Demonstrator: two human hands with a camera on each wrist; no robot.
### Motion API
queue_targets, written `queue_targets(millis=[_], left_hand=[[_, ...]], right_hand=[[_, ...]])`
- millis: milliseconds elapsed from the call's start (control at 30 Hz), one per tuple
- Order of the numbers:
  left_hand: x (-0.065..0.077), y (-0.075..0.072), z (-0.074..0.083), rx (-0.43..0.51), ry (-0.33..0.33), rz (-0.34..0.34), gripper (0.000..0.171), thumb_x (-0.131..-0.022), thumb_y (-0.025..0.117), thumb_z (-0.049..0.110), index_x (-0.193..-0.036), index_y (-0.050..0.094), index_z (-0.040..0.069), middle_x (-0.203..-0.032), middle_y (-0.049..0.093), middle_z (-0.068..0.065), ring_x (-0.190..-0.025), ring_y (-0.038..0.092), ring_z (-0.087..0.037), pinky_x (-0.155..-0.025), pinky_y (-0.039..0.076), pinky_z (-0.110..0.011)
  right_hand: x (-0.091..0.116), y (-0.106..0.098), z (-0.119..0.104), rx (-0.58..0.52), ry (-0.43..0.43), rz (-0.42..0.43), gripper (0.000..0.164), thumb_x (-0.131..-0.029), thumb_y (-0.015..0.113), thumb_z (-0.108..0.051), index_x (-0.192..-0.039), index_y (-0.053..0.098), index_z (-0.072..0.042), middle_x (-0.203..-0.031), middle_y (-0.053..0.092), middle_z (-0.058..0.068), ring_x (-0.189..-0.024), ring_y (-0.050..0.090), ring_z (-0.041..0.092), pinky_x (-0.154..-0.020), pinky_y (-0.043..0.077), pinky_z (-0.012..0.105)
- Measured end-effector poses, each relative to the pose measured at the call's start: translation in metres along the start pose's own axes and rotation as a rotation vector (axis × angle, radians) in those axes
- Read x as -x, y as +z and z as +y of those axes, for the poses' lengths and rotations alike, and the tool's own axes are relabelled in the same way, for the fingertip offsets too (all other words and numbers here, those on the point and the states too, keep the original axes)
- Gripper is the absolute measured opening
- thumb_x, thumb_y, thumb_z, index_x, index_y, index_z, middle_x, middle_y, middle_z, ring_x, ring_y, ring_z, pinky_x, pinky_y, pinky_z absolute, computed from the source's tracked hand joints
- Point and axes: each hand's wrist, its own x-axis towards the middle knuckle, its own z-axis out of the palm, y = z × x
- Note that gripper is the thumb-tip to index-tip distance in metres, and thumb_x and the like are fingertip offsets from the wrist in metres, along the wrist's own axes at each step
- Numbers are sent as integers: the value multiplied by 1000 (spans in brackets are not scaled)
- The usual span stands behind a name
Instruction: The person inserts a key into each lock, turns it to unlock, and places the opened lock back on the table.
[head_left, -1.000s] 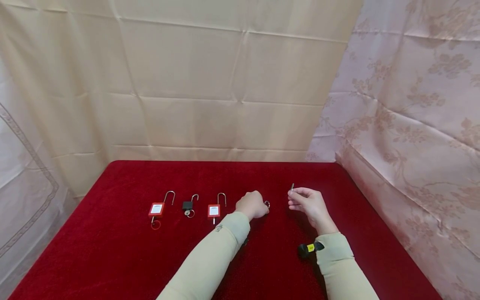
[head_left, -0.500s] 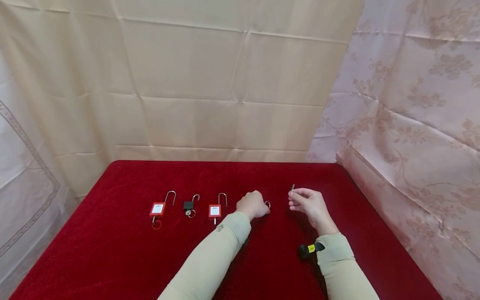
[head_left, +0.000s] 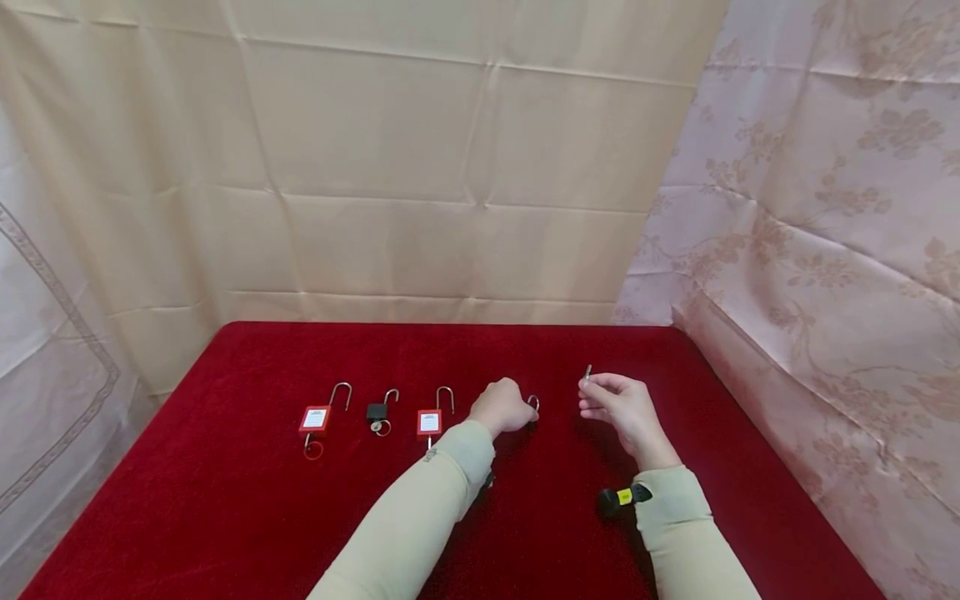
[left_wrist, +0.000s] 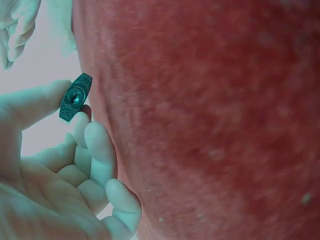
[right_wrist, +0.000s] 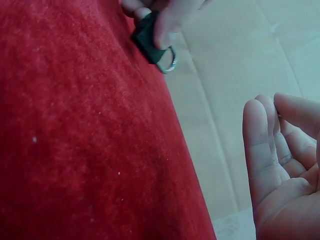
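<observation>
In the head view my left hand [head_left: 501, 406] holds a small black padlock [right_wrist: 146, 41] over the right middle of the table. The left wrist view shows the lock pinched between thumb and fingertips, its round keyhole [left_wrist: 76, 97] facing the camera. Its silver shackle [head_left: 533, 403] sticks out past the hand. To the right, apart from the lock, my right hand [head_left: 621, 414] pinches a small metal key [head_left: 588, 372] that points up. In the right wrist view the fingertips meet, and the key is mostly hidden by them.
On the red cloth table [head_left: 262, 517], left of my hands, lie a red padlock [head_left: 314, 418], a black padlock [head_left: 377, 412] and another red padlock [head_left: 429, 422]. Their shackles stand open and keys hang at their lower ends. A beige curtain [head_left: 375, 167] hangs behind.
My left hand has shifted slightly left and up, and the shackle it holds now shows a little higher and more fully. The right hand has barely moved, still pinching the key.
</observation>
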Motion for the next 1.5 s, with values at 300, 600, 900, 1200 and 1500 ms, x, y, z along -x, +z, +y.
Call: queue_targets(millis=[300,600,900,1200,1500], left_hand=[[4,-18,6,159,75,15,47,-94,70,26,-54,49,12,-48,38,2,-48,33,-12,-47,34,-28],[18,-43,5,289,143,45,19,-93,74,27,-84,68,11,-77,65,-4,-72,51,-15,-67,45,-33],[33,-63,3,395,195,59,13,-94,74,25,-94,73,12,-85,69,-3,-78,61,-19,-70,50,-34],[50,-71,-8,391,291,103,11,-93,74,21,-94,75,10,-80,70,-1,-73,59,-16,-67,49,-32],[70,-84,-22,423,285,103,10,-93,74,22,-94,75,12,-85,72,-4,-76,59,-17,-69,49,-34]], right_hand=[[2,2,-7,6,-31,-2,36,-95,74,-14,-118,64,12,-96,72,15,-74,70,16,-72,60,36],[9,13,-20,-9,-81,-37,34,-96,72,-10,-117,63,14,-96,73,15,-74,70,17,-71,61,36],[17,23,-32,10,-136,-85,27,-96,72,-11,-112,67,10,-94,72,17,-74,71,19,-71,61,38],[23,34,-40,-5,-179,-133,30,-96,71,-6,-113,63,17,-89,73,11,-73,70,18,-69,61,38],[28,41,-43,10,-198,-183,28,-96,70,-5,-111,63,18,-92,71,20,-73,70,19,-69,61,39]])
